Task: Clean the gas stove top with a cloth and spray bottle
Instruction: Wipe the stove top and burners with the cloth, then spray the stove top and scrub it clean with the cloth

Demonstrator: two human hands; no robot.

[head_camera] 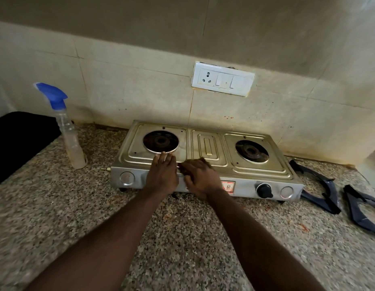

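Arms reach to the stove (205, 148): left hand (161, 175) lies flat, fingers straight, seemingly bracing it. Right hand (198, 178) curls over a dark, blurred wad, probably the cloth (198, 160), for wiping.

Home kitchen: gas stove (205, 143), granite counter (182, 238)

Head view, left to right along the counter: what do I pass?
Black mat → spray bottle → left hand → right hand → black knob → first pan support → second pan support.
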